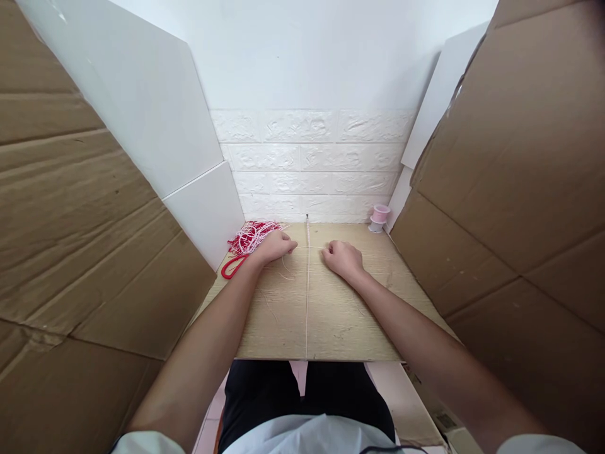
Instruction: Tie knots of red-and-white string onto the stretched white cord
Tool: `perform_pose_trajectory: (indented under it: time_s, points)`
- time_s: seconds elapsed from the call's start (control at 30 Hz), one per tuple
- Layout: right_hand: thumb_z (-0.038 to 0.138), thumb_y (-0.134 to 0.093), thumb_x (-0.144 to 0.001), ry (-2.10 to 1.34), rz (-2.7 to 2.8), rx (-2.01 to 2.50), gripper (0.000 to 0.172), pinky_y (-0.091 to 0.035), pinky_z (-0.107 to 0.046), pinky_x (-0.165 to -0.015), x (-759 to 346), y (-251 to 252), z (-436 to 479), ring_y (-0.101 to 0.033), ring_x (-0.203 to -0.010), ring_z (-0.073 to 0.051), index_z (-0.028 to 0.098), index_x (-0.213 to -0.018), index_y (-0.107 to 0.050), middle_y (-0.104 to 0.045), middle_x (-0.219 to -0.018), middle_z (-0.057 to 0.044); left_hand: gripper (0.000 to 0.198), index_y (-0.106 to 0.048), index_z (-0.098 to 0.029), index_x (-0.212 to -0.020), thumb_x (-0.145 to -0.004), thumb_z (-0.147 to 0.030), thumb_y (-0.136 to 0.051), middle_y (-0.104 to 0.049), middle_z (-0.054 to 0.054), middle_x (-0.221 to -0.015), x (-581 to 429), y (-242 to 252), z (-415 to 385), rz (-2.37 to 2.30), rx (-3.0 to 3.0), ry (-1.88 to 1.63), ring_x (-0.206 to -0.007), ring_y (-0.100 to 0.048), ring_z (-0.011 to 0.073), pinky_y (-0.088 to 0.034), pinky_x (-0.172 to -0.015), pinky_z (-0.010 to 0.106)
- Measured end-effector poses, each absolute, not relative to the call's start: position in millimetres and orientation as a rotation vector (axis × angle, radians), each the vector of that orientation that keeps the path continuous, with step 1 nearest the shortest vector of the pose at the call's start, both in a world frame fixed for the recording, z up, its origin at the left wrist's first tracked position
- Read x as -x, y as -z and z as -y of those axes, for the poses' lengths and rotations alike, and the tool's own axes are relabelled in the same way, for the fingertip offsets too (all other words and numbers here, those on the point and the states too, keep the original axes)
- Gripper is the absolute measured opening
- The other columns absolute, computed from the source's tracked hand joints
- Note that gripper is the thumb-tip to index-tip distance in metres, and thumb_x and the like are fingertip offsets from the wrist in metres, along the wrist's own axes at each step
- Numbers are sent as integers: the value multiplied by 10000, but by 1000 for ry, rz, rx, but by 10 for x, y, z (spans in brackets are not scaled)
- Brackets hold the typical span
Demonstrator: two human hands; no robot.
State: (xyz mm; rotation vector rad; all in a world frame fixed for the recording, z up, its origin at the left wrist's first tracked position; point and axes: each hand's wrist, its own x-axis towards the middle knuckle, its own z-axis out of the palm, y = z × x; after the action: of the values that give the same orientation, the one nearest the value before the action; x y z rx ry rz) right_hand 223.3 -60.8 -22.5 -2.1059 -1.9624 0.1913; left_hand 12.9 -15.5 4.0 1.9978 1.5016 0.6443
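A pale cord runs straight down the middle of the wooden table, from a small dark fixing at the wall to the front edge. Its far stretch looks thicker, like a braid or row of knots. To the left of it, my left hand is closed in a pinch on a thin thread. On the other side my right hand is closed too, pinching thread. Between the two hands the thin thread crosses the cord sideways. A loose thread end trails below my left hand.
Behind my left hand lies a heap of red and white cords, with a red scissor handle beside it. Spools of pink and white thread stand at the back right. Cardboard panels flank the table on both sides.
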Motion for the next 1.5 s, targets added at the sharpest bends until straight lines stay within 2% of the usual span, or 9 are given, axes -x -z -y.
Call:
perform_pose_trajectory:
  time_s: [0.33, 0.53, 0.73, 1.0, 1.17, 1.5]
  points:
    - [387, -409, -933, -199, 1931, 2122, 360, -449, -295, -754, -2244, 228, 609, -661, -920, -231, 202, -951, -718, -724, -995, -105, 212, -493, -186, -480, -637, -307, -569, -372, -27, -457, -136, -12, 126, -1603, -1967, -734, -468, -351, 116, -227, -481, 285]
    - [372, -365, -950, -200, 1928, 2107, 375, -447, -312, -777, -2255, 248, 593, -653, -942, -237, 216, -982, -705, -717, -1011, -102, 185, -573, -168, -532, -648, -312, -560, -398, -27, -472, -119, 16, 105, -1595, -1969, -760, -484, -378, 121, -254, -495, 282]
    - [367, -369, -953, -199, 1914, 2106, 372, -449, -306, -764, -2256, 236, 598, -658, -936, -237, 208, -971, -705, -718, -1003, -100, 202, -587, -161, -536, -657, -320, -555, -433, -23, -488, -116, 48, 79, -1597, -1997, -762, -498, -400, 122, -262, -502, 276]
    - [363, -356, -958, -183, 1894, 2112, 389, -453, -308, -752, -2280, 247, 582, -663, -924, -242, 200, -972, -709, -718, -1010, -111, 168, -569, -172, -539, -647, -300, -558, -444, -22, -493, -109, 52, 73, -1609, -1998, -776, -522, -425, 133, -271, -503, 270]
    - [367, -380, -952, -201, 1891, 2124, 373, -454, -298, -770, -2281, 233, 582, -661, -939, -237, 199, -975, -711, -719, -1010, -107, 217, -500, -189, -482, -647, -309, -569, -403, -24, -465, -105, 41, 84, -1621, -1981, -796, -500, -399, 128, -255, -499, 273]
    - [372, -426, -917, -214, 1900, 2125, 333, -449, -310, -765, -2297, 242, 565, -655, -925, -241, 213, -926, -719, -718, -981, -103, 249, -509, -194, -467, -662, -330, -583, -467, -4, -470, -104, 73, 55, -1685, -2043, -738, -522, -455, 149, -285, -518, 280]
